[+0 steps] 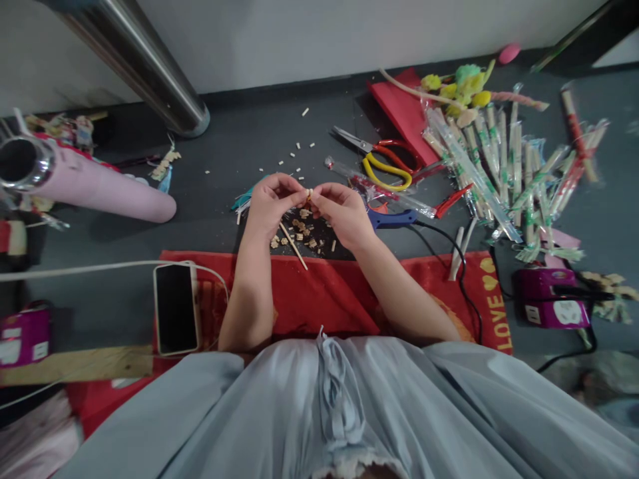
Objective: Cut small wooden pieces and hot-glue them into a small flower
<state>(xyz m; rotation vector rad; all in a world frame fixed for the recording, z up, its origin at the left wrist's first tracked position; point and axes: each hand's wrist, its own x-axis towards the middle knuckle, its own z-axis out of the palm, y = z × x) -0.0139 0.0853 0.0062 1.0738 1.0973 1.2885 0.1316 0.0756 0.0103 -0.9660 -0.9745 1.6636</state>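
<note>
My left hand [272, 199] and my right hand [342, 209] meet over the dark floor, fingers pinched together on a small pale wooden piece [309, 195] held between them. Directly below lie a heap of small wood bits [302, 233] and a thin wooden stick [293, 245]. Both forearms cross a red mat [319, 293] in front of my lap.
A phone [176, 308] with a white cable lies on the mat's left end. Scissors [379, 159], a blue tool [394, 218], wrapped chopsticks [499, 166], a red envelope [404, 110] and a purple box [549, 299] lie to the right. A pink tube [100, 189] and metal pole [144, 66] stand left.
</note>
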